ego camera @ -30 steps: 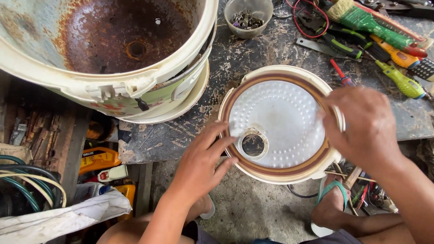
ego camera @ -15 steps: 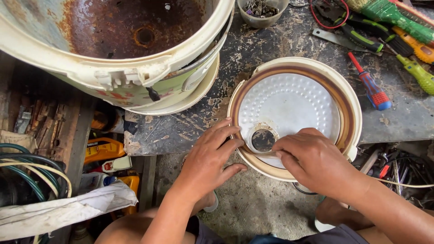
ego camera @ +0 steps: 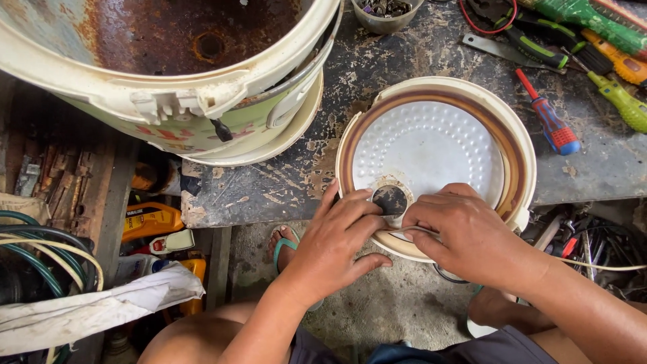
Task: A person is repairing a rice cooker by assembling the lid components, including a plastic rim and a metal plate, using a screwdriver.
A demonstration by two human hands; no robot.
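The lid point(ego camera: 435, 152), round and cream-rimmed with a dimpled metal inner plate, lies inverted at the near edge of the desk point(ego camera: 323, 168), partly overhanging it. It is judged light and rigid, the thin plate easily dented; the rim offers the surest hold. The left hand point(ego camera: 337, 246) is pressed beside the vent hole point(ego camera: 389, 200); the right hand point(ego camera: 465, 232) is pinched on a thin wire point(ego camera: 411, 230). The desk is scarred and flaking, crowded by a rusted cooker body point(ego camera: 168, 74), screwdrivers point(ego camera: 549, 121) and a cup point(ego camera: 387, 13).
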